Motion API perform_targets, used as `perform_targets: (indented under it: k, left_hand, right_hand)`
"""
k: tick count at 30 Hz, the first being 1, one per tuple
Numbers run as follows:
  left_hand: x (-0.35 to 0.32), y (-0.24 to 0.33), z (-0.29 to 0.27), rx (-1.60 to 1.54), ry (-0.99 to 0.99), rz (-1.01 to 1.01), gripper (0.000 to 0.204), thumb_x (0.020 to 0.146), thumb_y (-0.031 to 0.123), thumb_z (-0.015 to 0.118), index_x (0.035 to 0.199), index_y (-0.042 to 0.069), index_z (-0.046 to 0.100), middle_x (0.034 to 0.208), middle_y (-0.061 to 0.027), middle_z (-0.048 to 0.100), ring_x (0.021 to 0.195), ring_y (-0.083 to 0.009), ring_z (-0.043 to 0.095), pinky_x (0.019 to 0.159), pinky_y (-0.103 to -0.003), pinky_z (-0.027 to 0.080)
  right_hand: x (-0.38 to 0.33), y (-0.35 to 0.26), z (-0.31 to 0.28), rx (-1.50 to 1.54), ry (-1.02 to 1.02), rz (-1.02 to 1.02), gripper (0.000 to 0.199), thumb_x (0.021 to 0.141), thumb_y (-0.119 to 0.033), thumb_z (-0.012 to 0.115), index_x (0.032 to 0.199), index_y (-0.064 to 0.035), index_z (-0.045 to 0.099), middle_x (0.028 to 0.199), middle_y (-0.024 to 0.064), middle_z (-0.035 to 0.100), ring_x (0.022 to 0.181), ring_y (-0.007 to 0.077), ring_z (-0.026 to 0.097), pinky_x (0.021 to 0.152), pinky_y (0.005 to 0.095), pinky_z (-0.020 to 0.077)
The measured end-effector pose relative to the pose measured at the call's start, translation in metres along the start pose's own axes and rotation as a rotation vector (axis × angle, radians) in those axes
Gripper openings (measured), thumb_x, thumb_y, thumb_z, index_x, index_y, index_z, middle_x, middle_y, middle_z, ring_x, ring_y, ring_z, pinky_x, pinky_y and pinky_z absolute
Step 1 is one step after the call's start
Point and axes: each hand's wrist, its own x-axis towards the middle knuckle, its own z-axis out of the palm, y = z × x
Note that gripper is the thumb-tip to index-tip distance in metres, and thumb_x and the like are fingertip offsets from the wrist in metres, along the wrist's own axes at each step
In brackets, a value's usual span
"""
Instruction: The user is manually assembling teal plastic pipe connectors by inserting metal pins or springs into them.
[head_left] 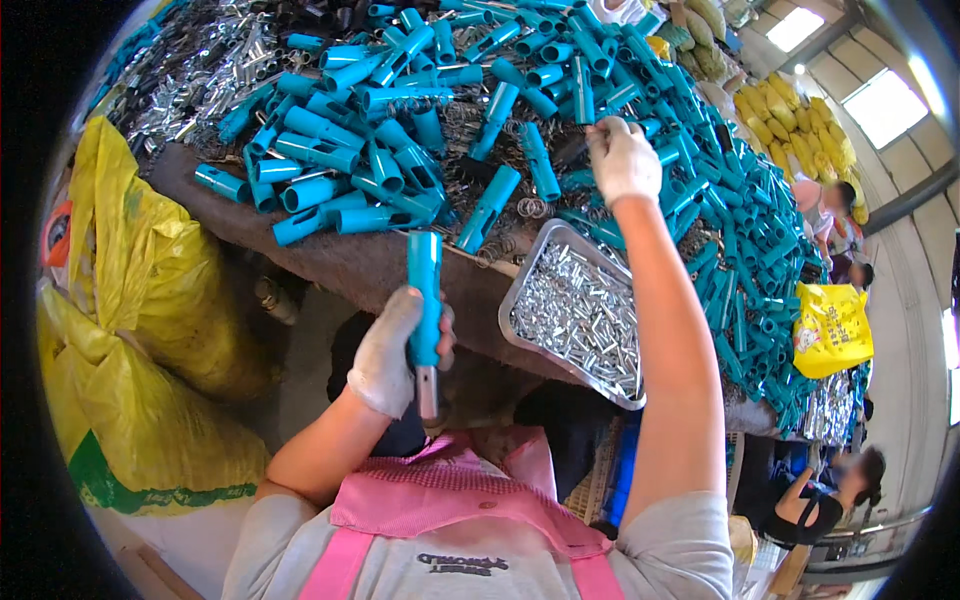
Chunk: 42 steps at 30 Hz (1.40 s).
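Observation:
My left hand (388, 345), in a pale glove, is closed around a teal metal tube (425, 275) held upright in front of the table edge. A bare silver rod (427, 392) sticks out of the tube's lower end. Stretched forward over the heap, my gloved right hand (627, 168) has its fingers drawn together beside a teal tube (583, 92). What lies between those fingertips, if anything, is hidden. Loose coil springs (533, 208) lie among the slotted teal tubes (318, 150) nearby. Under my right forearm stands a metal tray (572, 371) of small silver pins.
Bare silver tubes (215, 75) are heaped at the far left of the table. Large yellow sacks (180, 300) stand to the left. A yellow bag (832, 335) rests on the pile at right. Other people (835, 492) work along the table's right side.

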Motion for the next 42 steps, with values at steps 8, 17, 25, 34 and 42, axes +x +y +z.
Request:
perform_targets:
  k: [8,17,25,34,42]
  left_hand:
    - [0.0,-0.005,-0.013,0.247,0.045,0.047,0.029,0.094,0.032,0.045,0.11,0.008,0.047,0.083,-0.0053,0.053,0.064,-0.0138,0.05,0.054,-0.028,0.04]
    - [0.002,-0.029,0.001,0.168,-0.003,-0.004,0.025,0.094,0.025,0.05,0.111,0.009,0.046,0.085,-0.0066,0.056,0.067,-0.015,0.054,0.057,-0.027,0.045]
    - [-0.012,-0.03,0.002,0.272,0.007,-0.15,0.028,0.096,0.028,0.047,0.115,0.008,0.044,0.081,-0.0055,0.057,0.064,-0.0136,0.054,0.057,-0.027,0.047]
    - [-0.025,-0.027,-0.001,0.437,-0.102,-0.121,0.034,0.091,0.024,0.05,0.118,0.004,0.043,0.081,-0.008,0.054,0.061,-0.0129,0.049,0.053,-0.026,0.04]
    - [-0.03,-0.019,-0.004,0.537,-0.08,0.046,0.026,0.09,0.018,0.056,0.109,0.003,0.047,0.082,-0.0048,0.057,0.064,-0.0089,0.051,0.056,-0.023,0.042]
  right_hand:
    - [0.01,0.039,0.034,0.203,-0.142,0.048,0.028,0.076,-0.035,0.069,0.094,-0.0149,0.065,0.104,0.0166,0.058,0.094,0.0352,0.059,0.081,0.0426,0.0491]
    - [0.014,0.008,0.026,-0.284,-0.315,-0.083,0.036,0.082,-0.044,0.06,0.092,-0.0113,0.068,0.109,0.0139,0.06,0.104,0.0315,0.057,0.088,0.0413,0.0478]
    - [-0.004,0.014,0.04,-0.278,-0.177,-0.51,0.04,0.076,-0.009,0.058,0.111,-0.0262,0.062,0.132,0.0053,0.045,0.121,0.0266,0.044,0.102,0.0458,0.0337]
    - [0.014,0.005,0.032,-0.469,-0.234,-0.867,0.031,0.084,-0.014,0.05,0.11,-0.025,0.063,0.119,0.0052,0.051,0.117,0.0217,0.046,0.097,0.0375,0.0364]
    - [0.014,0.025,0.01,0.118,-0.158,-0.388,0.04,0.074,-0.014,0.067,0.112,-0.0153,0.058,0.114,0.0126,0.056,0.102,0.0325,0.057,0.09,0.04,0.0473]
